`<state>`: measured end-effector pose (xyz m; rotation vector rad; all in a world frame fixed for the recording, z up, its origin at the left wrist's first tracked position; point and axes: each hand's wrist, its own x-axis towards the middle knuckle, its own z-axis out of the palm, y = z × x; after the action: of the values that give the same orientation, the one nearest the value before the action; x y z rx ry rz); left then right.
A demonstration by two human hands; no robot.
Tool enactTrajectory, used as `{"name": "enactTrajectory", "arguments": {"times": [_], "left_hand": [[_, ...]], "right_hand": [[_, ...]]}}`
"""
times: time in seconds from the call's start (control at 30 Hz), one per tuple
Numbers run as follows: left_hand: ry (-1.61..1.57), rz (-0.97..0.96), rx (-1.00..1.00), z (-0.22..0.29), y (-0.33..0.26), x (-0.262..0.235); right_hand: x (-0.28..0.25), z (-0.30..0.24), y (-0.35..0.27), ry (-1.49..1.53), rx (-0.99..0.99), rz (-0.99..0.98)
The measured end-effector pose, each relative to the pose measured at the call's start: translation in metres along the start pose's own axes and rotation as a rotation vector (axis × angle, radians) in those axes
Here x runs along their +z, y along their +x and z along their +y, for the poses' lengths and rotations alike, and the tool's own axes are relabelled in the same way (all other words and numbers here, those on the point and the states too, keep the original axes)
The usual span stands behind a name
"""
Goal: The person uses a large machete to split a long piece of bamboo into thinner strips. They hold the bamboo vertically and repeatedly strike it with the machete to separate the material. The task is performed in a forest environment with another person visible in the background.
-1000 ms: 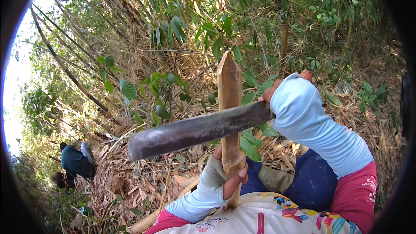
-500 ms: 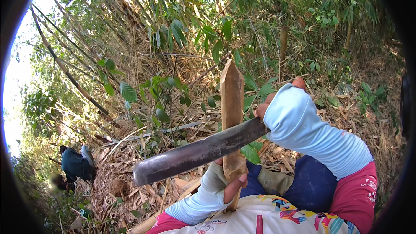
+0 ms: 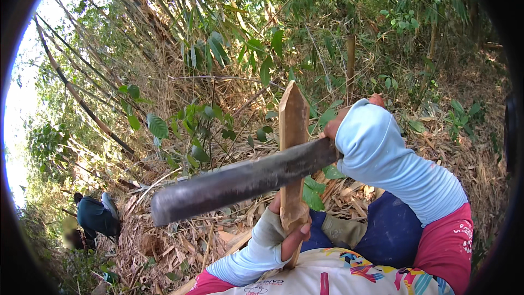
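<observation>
My left hand, low in the middle, is closed around the narrowed lower part of a pointed wooden piece. The wood stands nearly upright, with pale cut faces and a tapered tip. My right hand, partly covered by a light blue sleeve, grips a machete; its handle is hidden in the hand. The dark, broad machete blade slants down to the left across the front of the wood, above my left hand. Whether the blade touches the wood I cannot tell.
My legs in dark blue trousers are folded below the wood. Dry bamboo leaves cover the ground. Leafy green stems rise just beyond the blade. Another person bends over at the far left. Bamboo stalks stand behind.
The machete blade has risen slightly against the wood, and its tip has swung a little left and up. Both hands keep their grips. The whole view has shifted slightly.
</observation>
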<state>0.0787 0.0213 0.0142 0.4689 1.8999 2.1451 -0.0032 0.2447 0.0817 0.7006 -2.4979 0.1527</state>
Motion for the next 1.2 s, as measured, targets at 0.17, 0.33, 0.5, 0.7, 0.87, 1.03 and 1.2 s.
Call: {"name": "enactTrajectory", "arguments": {"times": [0.17,0.33,0.5,0.7,0.87,1.03,1.2], "left_hand": [[-0.025,0.004,-0.010,-0.004,0.004,0.004],[-0.001,-0.019,-0.012,-0.006,0.005,0.004],[0.017,-0.018,0.000,-0.003,0.004,0.008],[0.022,-0.058,-0.001,-0.011,0.004,0.004],[-0.049,-0.076,-0.013,-0.012,0.008,0.001],[-0.140,-0.010,-0.032,-0.009,0.009,-0.006],[-0.072,-0.054,0.011,-0.009,0.019,-0.012]], "right_hand": [[-0.014,0.014,0.001,0.100,0.136,0.092],[-0.009,0.020,0.001,0.105,0.166,0.005],[-0.012,0.015,-0.006,0.048,0.078,-0.025],[-0.018,0.036,-0.002,0.398,0.411,0.237],[-0.007,0.034,-0.015,0.470,0.386,0.235],[-0.006,0.021,-0.019,0.189,0.112,-0.009],[0.005,0.000,-0.017,0.028,0.001,-0.173]]}}
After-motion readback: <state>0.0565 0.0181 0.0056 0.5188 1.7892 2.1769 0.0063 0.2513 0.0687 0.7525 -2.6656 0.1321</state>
